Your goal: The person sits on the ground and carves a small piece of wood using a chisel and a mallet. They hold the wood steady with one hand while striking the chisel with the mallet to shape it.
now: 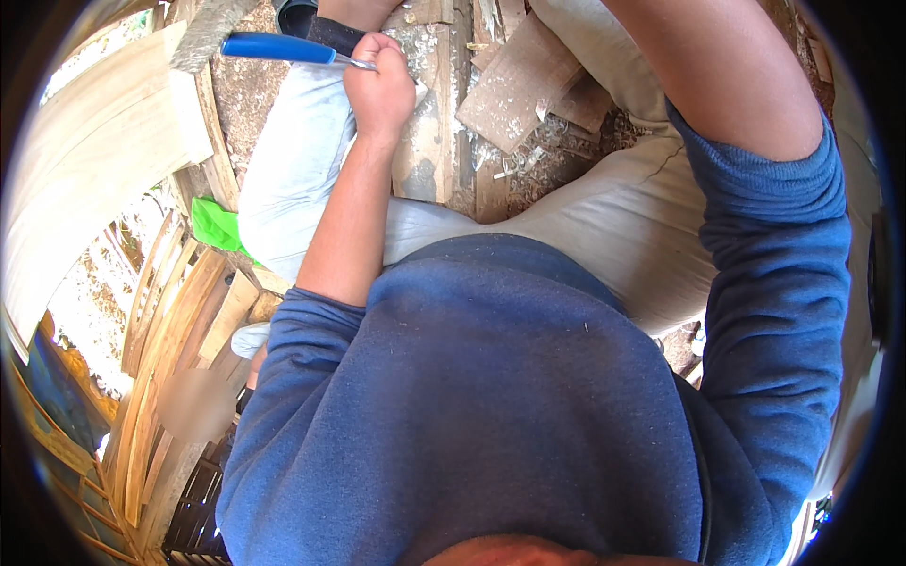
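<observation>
Left hand (380,94): fist closed on metal shank (355,62) of blue-handled tool (278,48), near worn brown wooden boards (514,80) strewn with pale shavings (521,166). Right hand: outside view, grip cannot be told.

Bright daylight glares at the left, nearly bleaching the pale board (109,156) at upper left. The blue sweater (538,377) at centre is dimmer. Black vignetting rounds the corners; a circular patch (196,406) at lower left is blurred.
</observation>
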`<act>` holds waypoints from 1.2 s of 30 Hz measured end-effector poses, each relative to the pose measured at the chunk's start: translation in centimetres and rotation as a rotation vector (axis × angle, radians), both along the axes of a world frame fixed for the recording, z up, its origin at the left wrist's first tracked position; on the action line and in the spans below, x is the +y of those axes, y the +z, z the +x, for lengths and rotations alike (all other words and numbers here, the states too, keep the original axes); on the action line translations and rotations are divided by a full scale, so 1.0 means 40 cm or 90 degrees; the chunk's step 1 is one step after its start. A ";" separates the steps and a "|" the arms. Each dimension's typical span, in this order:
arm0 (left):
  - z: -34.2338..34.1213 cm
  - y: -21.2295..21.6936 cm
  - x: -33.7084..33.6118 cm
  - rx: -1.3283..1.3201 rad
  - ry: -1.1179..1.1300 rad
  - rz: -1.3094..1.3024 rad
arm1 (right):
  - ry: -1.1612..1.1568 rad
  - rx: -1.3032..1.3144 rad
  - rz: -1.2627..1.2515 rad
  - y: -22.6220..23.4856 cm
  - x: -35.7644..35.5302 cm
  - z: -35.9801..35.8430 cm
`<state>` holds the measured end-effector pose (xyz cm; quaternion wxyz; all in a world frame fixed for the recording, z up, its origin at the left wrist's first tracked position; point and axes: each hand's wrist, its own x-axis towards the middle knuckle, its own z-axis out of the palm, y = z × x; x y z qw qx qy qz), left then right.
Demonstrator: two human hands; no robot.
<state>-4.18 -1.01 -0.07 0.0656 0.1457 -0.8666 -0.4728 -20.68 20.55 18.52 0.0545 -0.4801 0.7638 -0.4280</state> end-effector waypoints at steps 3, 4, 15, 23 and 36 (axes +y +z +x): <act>0.005 0.011 0.003 -0.028 -0.026 -0.010 | -0.029 -0.025 -0.008 0.038 0.014 0.026; 0.003 0.006 -0.001 -0.029 -0.021 -0.016 | -0.025 -0.020 -0.034 0.035 0.018 0.023; 0.008 -0.002 -0.008 -0.027 -0.022 -0.042 | -0.080 -0.107 -0.061 0.014 -0.037 0.044; 0.002 -0.007 -0.010 -0.038 -0.018 -0.054 | -0.106 -0.024 -0.168 -0.032 -0.023 0.036; -0.018 -0.010 -0.018 -0.046 -0.039 -0.084 | -0.086 -0.025 -0.104 -0.038 -0.026 -0.030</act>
